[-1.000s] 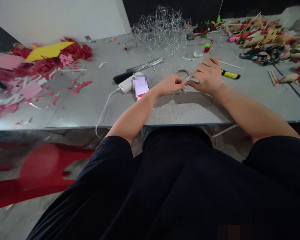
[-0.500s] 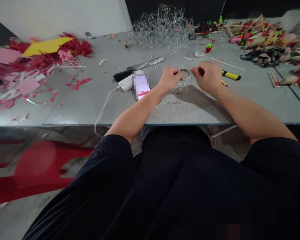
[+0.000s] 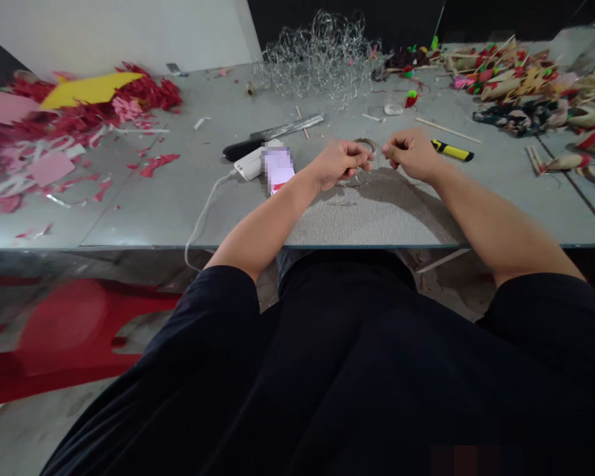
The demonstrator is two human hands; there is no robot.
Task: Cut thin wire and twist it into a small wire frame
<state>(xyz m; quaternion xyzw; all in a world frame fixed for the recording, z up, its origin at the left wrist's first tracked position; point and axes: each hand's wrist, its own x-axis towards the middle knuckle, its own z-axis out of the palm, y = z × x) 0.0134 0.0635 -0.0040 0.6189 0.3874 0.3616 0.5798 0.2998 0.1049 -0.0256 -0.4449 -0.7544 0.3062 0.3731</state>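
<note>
Item, your left hand (image 3: 338, 162): since half a second ago it is sitting slightly lower and reaching farther right, now covering more of the brown ring (image 3: 365, 141). Item, your right hand (image 3: 416, 154): it is standing closer to the left than it was then, a narrow gap dividing the fingertips, whereas a second ago the two hands are meeting. Fingers, left: bending, with the thumb drawing toward the index finger; you are not seeing enough to tell whether they are gripping a strand. Fingers, right: curling, thumb and index coming near each other; their contents are likewise too fine to tell. Item, thin wire loop (image 3: 353, 186): it is lying on the grey mat (image 3: 377, 218), below and just beside your left hand, on the near side of the ring. Direction: its visible arc is bowing toward you and the table edge; being rounded and partly hidden, it is showing no clear long axis. The ring is curving round behind your left fingertips. Appearance: the loop is looking slender, pale and silvery, faintly glinting; the ring is showing a thicker, dull brown band. Alongside, a yellow-and-black cutter (image 3: 451, 151) is lying just beyond your right wrist.
</note>
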